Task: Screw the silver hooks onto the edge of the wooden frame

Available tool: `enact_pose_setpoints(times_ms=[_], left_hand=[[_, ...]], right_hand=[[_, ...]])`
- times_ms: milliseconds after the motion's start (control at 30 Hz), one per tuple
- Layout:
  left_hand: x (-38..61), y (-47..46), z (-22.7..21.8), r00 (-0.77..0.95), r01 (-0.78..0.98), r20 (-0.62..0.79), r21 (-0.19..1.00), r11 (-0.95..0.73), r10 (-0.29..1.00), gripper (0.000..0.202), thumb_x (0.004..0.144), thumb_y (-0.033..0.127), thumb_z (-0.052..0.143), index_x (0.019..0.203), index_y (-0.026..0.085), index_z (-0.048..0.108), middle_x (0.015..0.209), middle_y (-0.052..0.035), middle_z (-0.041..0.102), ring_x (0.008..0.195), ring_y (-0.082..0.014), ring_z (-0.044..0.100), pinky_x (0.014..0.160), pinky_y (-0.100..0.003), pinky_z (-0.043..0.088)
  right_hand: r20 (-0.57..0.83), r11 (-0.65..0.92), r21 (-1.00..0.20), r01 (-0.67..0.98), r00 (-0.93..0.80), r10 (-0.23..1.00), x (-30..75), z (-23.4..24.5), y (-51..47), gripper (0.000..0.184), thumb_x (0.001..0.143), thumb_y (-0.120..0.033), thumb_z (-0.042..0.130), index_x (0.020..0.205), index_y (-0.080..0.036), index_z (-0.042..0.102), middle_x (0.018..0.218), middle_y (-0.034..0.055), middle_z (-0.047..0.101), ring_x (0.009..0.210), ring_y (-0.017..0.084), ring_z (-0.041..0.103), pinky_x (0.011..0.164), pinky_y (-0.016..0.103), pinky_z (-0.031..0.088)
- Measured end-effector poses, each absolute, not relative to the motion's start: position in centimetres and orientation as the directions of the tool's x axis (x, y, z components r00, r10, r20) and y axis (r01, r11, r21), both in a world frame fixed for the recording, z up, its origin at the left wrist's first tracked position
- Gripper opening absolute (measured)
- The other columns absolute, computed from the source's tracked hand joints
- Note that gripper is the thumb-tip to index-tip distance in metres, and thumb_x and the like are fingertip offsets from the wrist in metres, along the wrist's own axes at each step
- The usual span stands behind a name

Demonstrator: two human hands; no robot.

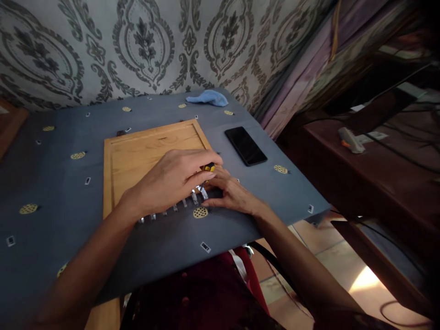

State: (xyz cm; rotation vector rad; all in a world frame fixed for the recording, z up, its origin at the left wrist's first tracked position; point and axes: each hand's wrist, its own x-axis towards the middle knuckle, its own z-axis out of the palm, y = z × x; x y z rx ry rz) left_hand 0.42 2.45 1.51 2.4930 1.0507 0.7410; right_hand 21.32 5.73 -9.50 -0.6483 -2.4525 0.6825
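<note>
"Patterned wallpaper (143,41) behind, blue-grey tabletop (165,256) in front. What are the fingers doing?"

"Thumb and forefinger of the left hand (173,176) pinch a yellow-and-black tool (209,167). The right hand (232,190) curls around a shiny clip (204,193); I can't tell whether its fingers actually clamp it."

"And the tool's working end?"

"Mostly hidden between the hands, so I can't say how well it's seated."

"Where's that clip, exactly?"

"By the near right corner of the wooden board (147,160), at the end of a row of clips (195,198) along the near edge."

"What could go wrong?"

"A poorly seated tool could slip under pressure and jab the right thumb or scratch the wood. A loose hold might let the clip twist."

"Farther out?"

"A phone (245,146) right of the board, then a blue cloth (209,97) near the far edge."
</note>
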Motion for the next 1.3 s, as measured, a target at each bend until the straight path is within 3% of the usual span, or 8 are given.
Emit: enact_pose_setpoints(times_ms=[167, 300, 433, 633, 767, 867, 967, 1300], left_hand=[[1.4, 2.1, 1.0, 0.536, 0.542, 0.324, 0.576, -0.612, 0.779, 0.020, 0.095, 0.013, 0.044, 0.107, 0.017, 0.060, 0.103, -0.0036, 0.071, 0.092, -0.0132, 0.065, 0.080, -0.027, 0.048], [3.2, 1.3, -0.1, 0.462, 0.366, 0.319, 0.781, -0.506, 0.828, 0.018, 0.096, 0.013, 0.038, 0.105, 0.017, 0.053, 0.100, -0.0037, 0.066, 0.088, -0.0124, 0.062, 0.081, -0.027, 0.049], [4.8, 0.8, -1.1, 0.381, 0.238, 0.343, 0.861, -0.449, 0.859, 0.012, 0.097, 0.019, 0.038, 0.096, 0.020, 0.051, 0.093, -0.0021, 0.061, 0.083, -0.0125, 0.057, 0.077, -0.027, 0.046], [6.4, 3.1, -2.5, 0.036, 0.041, 0.413, 0.909, -0.414, 0.910, 0.028, 0.095, 0.038, 0.052, 0.073, 0.021, 0.049, 0.065, 0.0032, 0.047, 0.062, -0.0099, 0.047, 0.058, -0.024, 0.041], [6.7, 5.3, -2.7, 0.200, -0.123, 0.326, 0.944, -0.306, 0.924, 0.031, 0.091, 0.047, 0.058, 0.074, 0.022, 0.049, 0.049, 0.0084, 0.033, 0.042, -0.0075, 0.033, 0.041, -0.023, 0.027], [6.1, 5.7, -2.3, 0.472, -0.240, 0.258, 0.958, -0.159, 0.843, 0.022, 0.093, 0.041, 0.057, 0.083, 0.022, 0.054, 0.045, 0.0108, 0.028, 0.036, -0.0060, 0.024, 0.037, -0.023, 0.019], [5.4, 5.6, -2.1, 0.588, -0.254, 0.239, 0.962, -0.104, 0.773, 0.015, 0.095, 0.034, 0.054, 0.089, 0.021, 0.057, 0.047, 0.0100, 0.030, 0.037, -0.0052, 0.025, 0.038, -0.023, 0.020], [4.7, 5.3, -0.1, 0.237, -0.307, 0.420, 0.888, -0.343, 0.876, 0.014, 0.094, 0.033, 0.055, 0.086, 0.021, 0.057, 0.046, 0.0102, 0.029, 0.038, -0.0054, 0.025, 0.039, -0.022, 0.020]], right_hand=[[0.319, 0.748, -0.576, 0.330, -0.752, 0.577, 21.4, -9.8, 5.8, 0.038, 0.078, -0.046, 0.077, 0.107, -0.022, 0.071, 0.114, 0.0100, 0.065, 0.112, 0.027, 0.058, 0.097, 0.048, 0.048], [0.350, 0.743, -0.590, 0.315, -0.730, 0.587, 21.3, -10.2, 5.7, 0.040, 0.080, -0.047, 0.074, 0.111, -0.022, 0.070, 0.113, 0.0090, 0.067, 0.109, 0.028, 0.060, 0.095, 0.048, 0.050], [0.352, 0.740, -0.601, 0.304, -0.730, 0.585, 21.2, -10.1, 5.5, 0.036, 0.083, -0.046, 0.072, 0.106, -0.019, 0.069, 0.105, 0.0085, 0.068, 0.105, 0.028, 0.061, 0.097, 0.048, 0.049], [0.326, 0.747, -0.594, 0.300, -0.758, 0.565, 21.3, -9.5, 5.6, 0.038, 0.080, -0.047, 0.074, 0.107, -0.019, 0.070, 0.119, 0.0110, 0.064, 0.116, 0.028, 0.057, 0.101, 0.048, 0.045], [0.321, 0.741, -0.597, 0.308, -0.755, 0.572, 21.3, -9.4, 5.7, 0.037, 0.080, -0.047, 0.075, 0.104, -0.019, 0.071, 0.114, 0.0106, 0.065, 0.112, 0.027, 0.057, 0.098, 0.047, 0.047], [0.310, 0.723, -0.608, 0.327, -0.741, 0.596, 21.3, -9.4, 5.6, 0.039, 0.081, -0.047, 0.074, 0.107, -0.018, 0.070, 0.117, 0.0114, 0.064, 0.113, 0.027, 0.057, 0.097, 0.046, 0.048], [0.300, 0.710, -0.618, 0.337, -0.734, 0.609, 21.3, -9.4, 5.4, 0.040, 0.081, -0.047, 0.074, 0.110, -0.019, 0.070, 0.120, 0.0111, 0.063, 0.114, 0.027, 0.057, 0.097, 0.045, 0.048], [0.312, 0.747, -0.590, 0.305, -0.768, 0.560, 21.6, -10.1, 6.0, 0.049, 0.081, -0.050, 0.072, 0.116, -0.017, 0.067, 0.127, 0.0145, 0.061, 0.122, 0.029, 0.055, 0.106, 0.049, 0.041]])
